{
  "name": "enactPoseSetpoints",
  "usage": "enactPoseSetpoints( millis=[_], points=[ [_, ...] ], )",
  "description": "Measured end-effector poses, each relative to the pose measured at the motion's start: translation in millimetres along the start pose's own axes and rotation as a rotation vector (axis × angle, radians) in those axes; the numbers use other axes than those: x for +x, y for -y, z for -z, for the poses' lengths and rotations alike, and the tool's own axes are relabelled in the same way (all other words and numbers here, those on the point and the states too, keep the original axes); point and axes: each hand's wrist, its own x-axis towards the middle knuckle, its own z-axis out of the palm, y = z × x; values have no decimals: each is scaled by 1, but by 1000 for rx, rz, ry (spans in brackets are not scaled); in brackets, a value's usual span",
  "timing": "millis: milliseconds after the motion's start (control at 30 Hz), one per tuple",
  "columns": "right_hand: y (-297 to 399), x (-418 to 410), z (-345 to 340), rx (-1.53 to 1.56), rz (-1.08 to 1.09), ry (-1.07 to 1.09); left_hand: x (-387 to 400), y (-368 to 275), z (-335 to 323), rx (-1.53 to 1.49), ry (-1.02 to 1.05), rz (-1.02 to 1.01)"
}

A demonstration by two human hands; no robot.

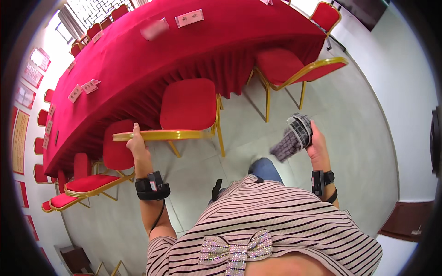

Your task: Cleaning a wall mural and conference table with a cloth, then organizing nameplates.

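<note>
My left hand [137,142] grips the gold-edged top of a chair back [162,135]; the red seat [188,104] of that chair faces the table. Out to the right, my right hand [318,142] holds a folded grey checked cloth [293,137], whose loose end hangs to the left above the tiled floor. The cloth touches nothing else that I can see. A black strapped device sits on each of my wrists.
A long table with a red cloth [214,45] curves ahead, bearing several name cards [189,18]. Another red chair [286,69] stands at the right, more chairs [93,184] at the left. Grey floor [352,138] runs to the white wall [411,103]. A brown cabinet [404,220] stands lower right.
</note>
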Motion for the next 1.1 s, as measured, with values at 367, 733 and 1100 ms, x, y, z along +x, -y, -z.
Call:
enactPoseSetpoints(
  millis=[367,733,1100],
  points=[
    [27,274,-165,-50,-198,377,-5,0,24,-24,-329,-108],
    [84,457,-274,-137,-228,609,-216,16,-20,709,-682,-244],
    [85,489,-340,-55,-190,618,-126,-18,25,1160,-1209,-32]
  ],
)
